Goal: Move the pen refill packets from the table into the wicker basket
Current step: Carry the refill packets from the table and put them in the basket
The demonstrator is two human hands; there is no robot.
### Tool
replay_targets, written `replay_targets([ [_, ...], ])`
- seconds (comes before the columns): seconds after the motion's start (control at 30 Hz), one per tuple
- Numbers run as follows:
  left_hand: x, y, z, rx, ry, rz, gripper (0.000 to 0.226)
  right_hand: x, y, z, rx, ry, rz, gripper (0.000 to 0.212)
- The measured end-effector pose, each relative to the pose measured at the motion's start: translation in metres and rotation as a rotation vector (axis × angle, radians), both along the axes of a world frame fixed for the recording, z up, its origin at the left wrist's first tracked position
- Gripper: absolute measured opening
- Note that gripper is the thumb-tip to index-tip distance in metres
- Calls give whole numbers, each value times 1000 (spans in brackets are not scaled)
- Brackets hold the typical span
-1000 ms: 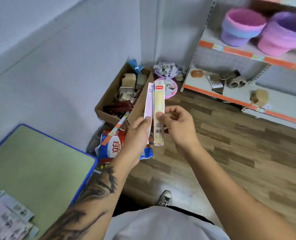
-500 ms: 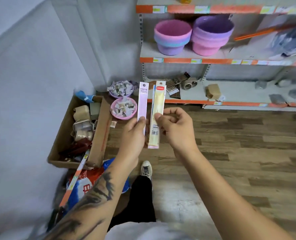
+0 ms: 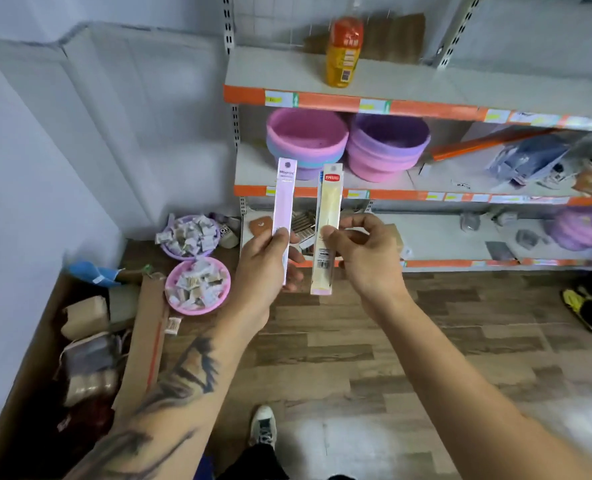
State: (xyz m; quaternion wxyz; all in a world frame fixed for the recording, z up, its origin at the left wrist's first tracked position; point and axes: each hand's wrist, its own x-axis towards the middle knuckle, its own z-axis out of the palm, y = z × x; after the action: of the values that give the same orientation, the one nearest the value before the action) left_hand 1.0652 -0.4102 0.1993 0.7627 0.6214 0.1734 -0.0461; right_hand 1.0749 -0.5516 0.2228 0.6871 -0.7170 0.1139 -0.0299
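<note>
Middle shelf (image 3: 259, 168) carries pink tub (image 3: 306, 136) beside purple tub (image 3: 388, 147)

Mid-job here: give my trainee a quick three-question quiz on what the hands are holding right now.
1. True or false: each hand holds its own packet.
2. Which hand has the packet with the red label? A) left B) right
3. Fill in: both packets are held roughly ____.

Key: 1 true: left hand pinches the pink packet, right hand pinches the cream packet. 2 B. 3 upright.
</note>
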Motion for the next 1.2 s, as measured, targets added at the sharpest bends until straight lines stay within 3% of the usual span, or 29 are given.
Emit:
replay_targets([
  [0.17,79,1,21,47,-76,-77,24,73,3,21,-37,-72,-26,16],
  [0.27,126,-4,37,45,-123,-100,22,116,10,36,52,-118,15,26],
  [0.5,218,-20,102,-249,-206,-198,44,222,13,95,34,-408,73,17],
  [0.73,303,-43,160,-210,-348,-54,43,317,-2,145,-76,-586,77,14],
  [0.93,363,-62,176,-155,-477,3,35,370,-26,182,-121,-541,141,27],
  [1.1,396,-65,179,-152,-554,80,30,407,-31,195,-145,-486,232,14],
  [1.2,411,-57,184,-113,-568,136,30,424,-26,203,-160,-488,249,18],
])
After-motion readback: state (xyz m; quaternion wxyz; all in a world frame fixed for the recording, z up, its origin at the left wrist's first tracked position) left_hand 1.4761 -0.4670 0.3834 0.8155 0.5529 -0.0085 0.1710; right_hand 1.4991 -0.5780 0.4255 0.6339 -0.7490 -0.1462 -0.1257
